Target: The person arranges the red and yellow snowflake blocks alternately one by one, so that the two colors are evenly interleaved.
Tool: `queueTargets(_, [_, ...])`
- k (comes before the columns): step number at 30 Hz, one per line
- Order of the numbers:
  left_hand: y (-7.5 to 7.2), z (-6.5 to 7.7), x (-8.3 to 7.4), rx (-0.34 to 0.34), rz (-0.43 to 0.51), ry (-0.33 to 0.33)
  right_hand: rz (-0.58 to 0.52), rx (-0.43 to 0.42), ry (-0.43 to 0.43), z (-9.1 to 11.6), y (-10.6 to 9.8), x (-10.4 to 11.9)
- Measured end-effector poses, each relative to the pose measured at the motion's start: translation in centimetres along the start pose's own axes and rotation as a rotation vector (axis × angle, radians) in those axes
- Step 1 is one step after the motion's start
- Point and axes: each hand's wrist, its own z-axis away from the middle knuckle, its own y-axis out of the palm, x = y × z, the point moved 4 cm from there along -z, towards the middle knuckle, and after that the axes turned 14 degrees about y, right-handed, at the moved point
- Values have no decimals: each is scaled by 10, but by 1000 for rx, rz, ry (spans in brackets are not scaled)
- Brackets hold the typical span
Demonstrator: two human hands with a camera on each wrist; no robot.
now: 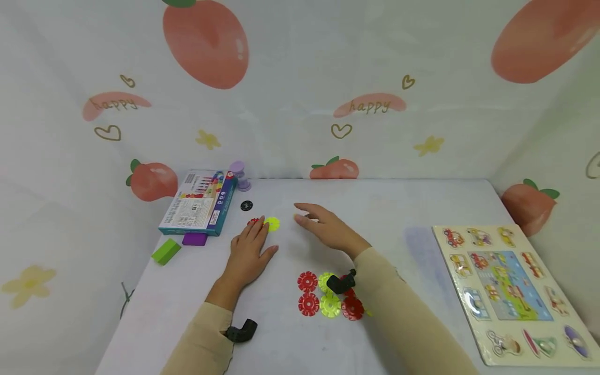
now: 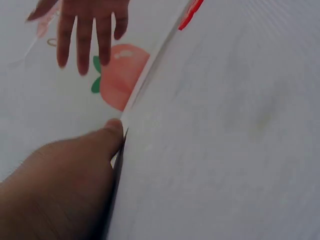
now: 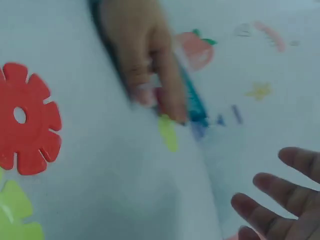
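My left hand (image 1: 247, 254) lies on the table with its fingers extended over a red notched plastic disc (image 1: 253, 221), mostly hidden under the fingertips. Right beside those fingertips is a yellow notched disc (image 1: 273, 224). To the right, my right hand (image 1: 332, 229) hovers above the table, fingers loosely spread; in the right wrist view its fingers (image 3: 280, 195) hold nothing. Nearer to me, red discs (image 1: 308, 282) and yellow-green discs (image 1: 330, 305) lie in two rows, partly covered by the right wrist camera. The left thumb (image 2: 107, 137) shows in the left wrist view.
A teal-edged toy box (image 1: 194, 203) lies at the back left, with a purple spool-like piece (image 1: 240, 177) behind it. Nearby are a green block (image 1: 166, 251), a purple block (image 1: 194, 239) and a black round piece (image 1: 246, 205). A wooden picture puzzle (image 1: 511, 291) occupies the right side.
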Motion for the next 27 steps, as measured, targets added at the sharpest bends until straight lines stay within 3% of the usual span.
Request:
queueTargets(4, [4,2,-4,57,-39,10,-212,-17,-71,34,-23,-13])
queueTargets(7, [4,1,-3,63,-43,4,-321,-30,-111,60,-36,-28])
queueTargets(13, [4,-4,0,75,-39,6,-366,-76,-59,98,-44,-74])
queueTargets(20, [5,-6,1,101,-33,-12,-267,-85,63,113,-29,-124])
queueTargets(27, [2,-4,-1,93,-28,-9,97,-67,-36,115,-15,-123])
